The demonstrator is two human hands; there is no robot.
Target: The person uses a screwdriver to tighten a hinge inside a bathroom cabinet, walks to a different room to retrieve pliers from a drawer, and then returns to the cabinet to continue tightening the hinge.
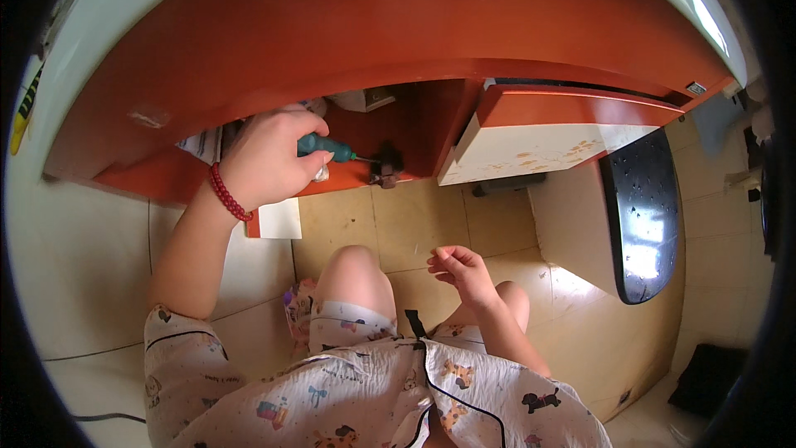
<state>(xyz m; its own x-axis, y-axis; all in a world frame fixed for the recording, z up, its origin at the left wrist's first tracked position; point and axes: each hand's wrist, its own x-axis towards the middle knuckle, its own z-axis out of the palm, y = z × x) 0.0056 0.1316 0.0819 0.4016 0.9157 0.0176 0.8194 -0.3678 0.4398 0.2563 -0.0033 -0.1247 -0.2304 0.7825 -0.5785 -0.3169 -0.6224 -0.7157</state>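
My left hand [264, 149] is closed around the teal handle of a screwdriver [327, 148], inside the open part of a red-brown cabinet [332, 25]. The screwdriver's thin shaft points right, its tip at a small dark brown hinge-like fitting [386, 168] on the cabinet's bottom edge. Whether the tip touches the fitting or a screw is too small to tell. Above my right knee, my right hand [464, 272] hovers with thumb and fingers pressed together. Anything in that pinch is too small to make out.
A cream flowered panel [539, 149] with a red edge stands out from the cabinet at right. Beyond it is a wet black slab [647, 216]. A white panel piece [280, 220] lies below my left wrist. A yellow-black tool [25, 112] is far left; a pink packet [298, 311] sits beside my left knee.
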